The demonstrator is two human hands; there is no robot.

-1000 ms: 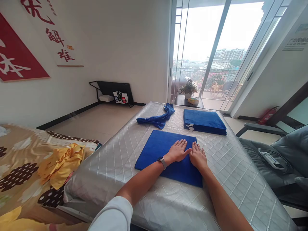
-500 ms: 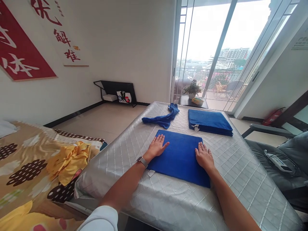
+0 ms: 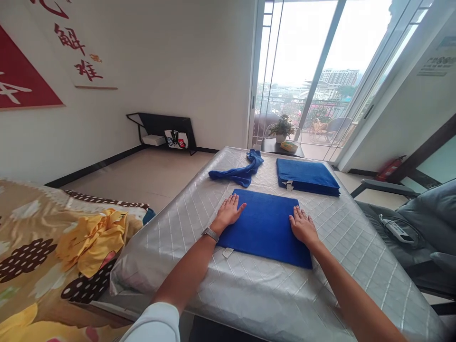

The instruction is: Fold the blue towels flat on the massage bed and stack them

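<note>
Towel (image 3: 265, 228), blue and folded flat, is being touched at its left edge by the left hand (image 3: 229, 212), at its right by the right hand (image 3: 303, 226). Each hand's fingers are being held nearly together, thumbs apart. Unlike one second ago, the hands are being held well apart rather than side by side, and a white tag (image 3: 228, 252) is being exposed nearside of the left fingers. Beyond the fingertips, a crumpled cloth (image 3: 242, 176) and stacked towels (image 3: 307, 175) are being supported by a quilted silver cover (image 3: 356, 247).

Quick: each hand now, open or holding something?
Left hand: open, palm down at the left edge of the nearest blue cloth.
Right hand: open, palm down at its right edge.
</note>
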